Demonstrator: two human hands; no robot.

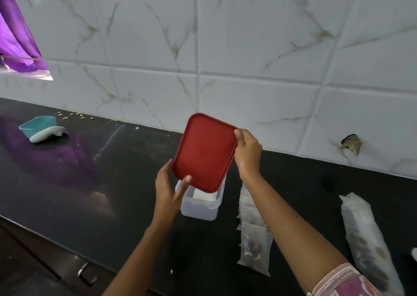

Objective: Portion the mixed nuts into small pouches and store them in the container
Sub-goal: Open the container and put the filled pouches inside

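Container (pixel 200 207), one red lid (pixel 204 153) above, fingers of left hand (pixel 168 188), right hand (pixel 247 154) gripping it

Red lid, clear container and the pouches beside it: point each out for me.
red lid (pixel 203 153): head view, middle of its top.
clear container (pixel 199 210): head view, front wall.
pouches (pixel 254 251): head view, nearest pouch.

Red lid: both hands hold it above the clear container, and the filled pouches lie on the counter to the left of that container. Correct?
No. The head view shows the filled pouches lying on the counter to the right of the clear container, not the left. The rest stands: the left hand and right hand hold the red lid above it.
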